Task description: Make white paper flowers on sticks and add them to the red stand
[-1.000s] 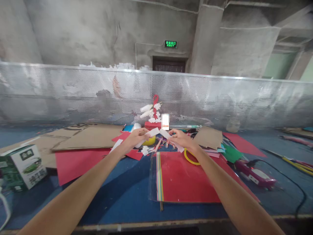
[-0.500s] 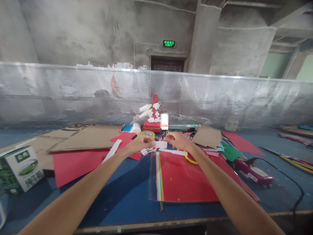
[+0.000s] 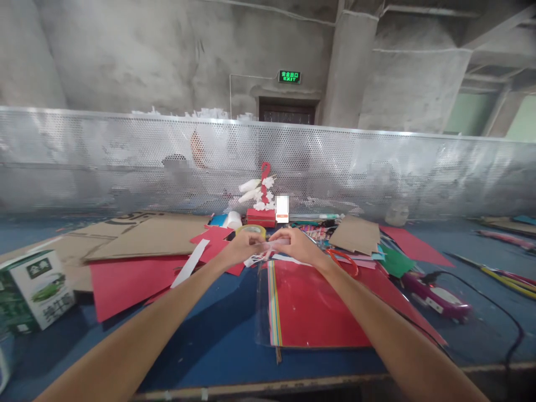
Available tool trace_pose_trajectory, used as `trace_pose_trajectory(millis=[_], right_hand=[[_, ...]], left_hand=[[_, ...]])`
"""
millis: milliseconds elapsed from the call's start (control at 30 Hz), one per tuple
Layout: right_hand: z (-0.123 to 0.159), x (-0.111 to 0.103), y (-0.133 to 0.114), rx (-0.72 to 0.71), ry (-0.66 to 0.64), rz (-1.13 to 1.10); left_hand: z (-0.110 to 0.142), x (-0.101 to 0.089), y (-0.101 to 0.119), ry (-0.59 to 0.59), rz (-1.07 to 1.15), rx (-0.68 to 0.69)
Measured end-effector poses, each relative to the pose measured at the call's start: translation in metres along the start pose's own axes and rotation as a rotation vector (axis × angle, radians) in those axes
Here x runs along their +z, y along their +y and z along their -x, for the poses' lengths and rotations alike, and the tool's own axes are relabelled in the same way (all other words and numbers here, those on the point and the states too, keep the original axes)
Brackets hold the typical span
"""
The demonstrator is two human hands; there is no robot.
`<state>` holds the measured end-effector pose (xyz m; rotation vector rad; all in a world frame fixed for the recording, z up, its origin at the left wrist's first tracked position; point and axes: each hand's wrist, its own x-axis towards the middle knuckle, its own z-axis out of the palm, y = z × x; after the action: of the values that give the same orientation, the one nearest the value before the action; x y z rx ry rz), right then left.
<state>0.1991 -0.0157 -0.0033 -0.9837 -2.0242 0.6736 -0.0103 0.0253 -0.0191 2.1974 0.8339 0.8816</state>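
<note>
A small piece of white paper (image 3: 278,242) is pinched between my two hands. My left hand (image 3: 246,247), closed, grips its left end. The closed fingers of my right hand (image 3: 296,244) are on its right end and partly cover it. White fringed paper scraps (image 3: 253,260) lie just below my left hand. Under my right wrist runs a white paper strip (image 3: 288,258), across the top of a clear sleeve of red paper (image 3: 322,304). Behind my left hand lies a yellow tape roll (image 3: 256,229). An orange-red looped handle (image 3: 343,258) is right of my right wrist.
Brown cardboard (image 3: 146,237) and red sheets (image 3: 129,279) lie left, near a milk carton (image 3: 42,290). A red stand with white paper flowers (image 3: 262,192) is at the back. On the right are a purple device (image 3: 438,296) with a black cord and yellow-handled scissors (image 3: 502,279).
My right hand has shifted slightly left and its fingers have closed further over the white paper, which shows less. A yellow ring seen by my right wrist is now hidden.
</note>
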Motion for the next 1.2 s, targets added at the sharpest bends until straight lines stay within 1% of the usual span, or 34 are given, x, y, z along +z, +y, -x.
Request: trace_pose_trajectory(millis=[100,200,333,567,733,833,967,1100,1200], right_hand=[[-0.001,-0.004,0.002,-0.021,0.060,0.071],[-0.002,-0.005,0.007,0.007,0.087,0.083],[-0.003,-0.004,0.010,0.044,0.097,0.025],[-0.003,-0.004,0.010,0.079,0.114,-0.119],[-0.002,-0.003,0.005,0.124,0.114,-0.145],[-0.001,-0.003,0.002,0.131,0.110,-0.145],[-0.001,-0.003,0.000,0.141,0.107,-0.139],[-0.002,-0.004,0.004,0.131,0.093,-0.138],[-0.002,-0.004,0.009,0.104,0.086,-0.111]], left_hand=[[0.000,0.000,0.002,-0.004,0.005,0.000],[0.001,0.001,0.002,-0.019,0.025,-0.004],[0.001,0.002,0.005,-0.028,0.045,-0.034],[0.004,0.001,0.019,-0.037,0.023,-0.076],[0.007,0.001,0.024,-0.057,0.069,-0.110],[0.007,0.001,0.023,-0.062,0.106,-0.123],[0.005,0.000,0.014,-0.079,0.136,-0.125],[0.004,-0.001,0.007,-0.105,0.148,-0.104],[0.003,-0.001,0.006,-0.083,0.134,-0.125]])
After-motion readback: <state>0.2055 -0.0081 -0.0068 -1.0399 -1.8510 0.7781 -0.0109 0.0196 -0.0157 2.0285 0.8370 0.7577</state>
